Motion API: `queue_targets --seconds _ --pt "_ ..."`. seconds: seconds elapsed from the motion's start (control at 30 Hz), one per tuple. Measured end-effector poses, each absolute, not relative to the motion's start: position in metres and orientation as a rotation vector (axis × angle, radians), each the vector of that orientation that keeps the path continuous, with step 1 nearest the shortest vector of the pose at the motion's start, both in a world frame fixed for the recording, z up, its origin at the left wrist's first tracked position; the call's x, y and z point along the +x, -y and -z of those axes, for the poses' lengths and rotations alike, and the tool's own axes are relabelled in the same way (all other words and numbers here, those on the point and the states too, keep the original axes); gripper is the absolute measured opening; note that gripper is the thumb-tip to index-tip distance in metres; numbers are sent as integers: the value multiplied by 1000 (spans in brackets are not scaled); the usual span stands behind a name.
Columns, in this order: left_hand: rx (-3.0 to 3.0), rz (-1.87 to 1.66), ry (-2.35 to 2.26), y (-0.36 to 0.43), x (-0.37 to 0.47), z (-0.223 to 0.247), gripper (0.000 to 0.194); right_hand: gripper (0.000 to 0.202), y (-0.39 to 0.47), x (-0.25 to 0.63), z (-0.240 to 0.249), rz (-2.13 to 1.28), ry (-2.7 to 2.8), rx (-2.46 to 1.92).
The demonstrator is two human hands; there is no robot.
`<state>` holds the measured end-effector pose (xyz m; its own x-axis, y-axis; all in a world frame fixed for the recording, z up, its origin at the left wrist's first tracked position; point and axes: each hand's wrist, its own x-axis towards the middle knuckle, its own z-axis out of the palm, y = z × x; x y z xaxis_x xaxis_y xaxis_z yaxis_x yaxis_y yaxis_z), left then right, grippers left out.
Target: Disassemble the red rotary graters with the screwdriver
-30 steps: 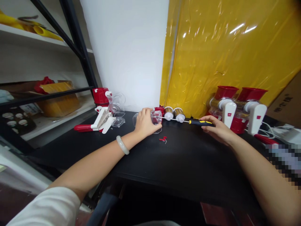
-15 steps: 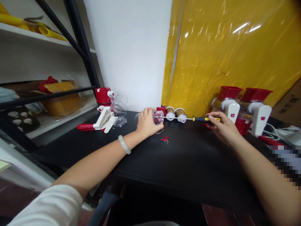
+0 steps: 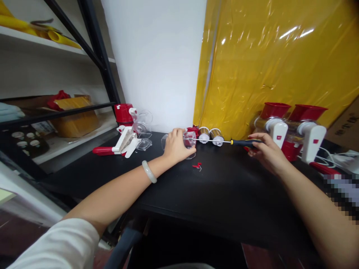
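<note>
My left hand (image 3: 178,145) is wrapped round a clear plastic part (image 3: 190,140) on the black table, covering much of it. Fingers of my right hand (image 3: 266,151) close on the dark handle of a long screwdriver (image 3: 243,143). Its thin shaft runs level to the left, and the tip meets the clear part; exactly where it seats is too small to tell. Small red pieces (image 3: 197,165) and a thin metal bit lie just in front of the clear part. Behind it are a red part (image 3: 192,130) and two grater drums (image 3: 215,137) with white ends.
To the left lie a white crank arm with a red handle (image 3: 103,150), a red housing (image 3: 123,114) and clear plastic parts (image 3: 144,144). Two assembled red-and-white rotary graters (image 3: 310,136) stand at right, near white cables (image 3: 325,155). A black-framed shelf (image 3: 99,56) borders the table's left side.
The fingers of my right hand have shifted slightly on the screwdriver handle. My left hand keeps its grip on the clear part, and the view has moved a little.
</note>
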<state>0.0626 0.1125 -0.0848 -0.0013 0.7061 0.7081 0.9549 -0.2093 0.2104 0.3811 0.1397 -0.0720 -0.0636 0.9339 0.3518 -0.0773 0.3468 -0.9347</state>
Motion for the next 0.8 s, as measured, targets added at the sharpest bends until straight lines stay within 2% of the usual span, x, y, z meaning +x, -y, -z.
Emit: queue_targets --seconds 0.17,0.27,0.33,0.43,0.57,0.67,0.8 --pt "-1943 1047 1721 -114 62 86 67 29 -141 382 70 -1141 1344 -895" --pt "-1949 1044 1718 -114 63 85 68 47 -144 385 71 -967 1484 -1122" --pt "-1948 1042 1720 -113 63 84 67 42 -144 387 72 -860 1567 -1150" --pt "-1950 1040 1721 -112 63 84 66 25 -143 387 73 -926 1462 -999" --pt "-1948 1037 1719 -113 63 84 66 36 -140 385 71 -1168 1351 -820" --pt "-1950 1045 1715 -113 63 84 66 29 -139 384 68 -1238 1314 -843" --pt "-1947 1045 1726 -112 63 84 66 58 -143 385 70 -1237 1356 -963"
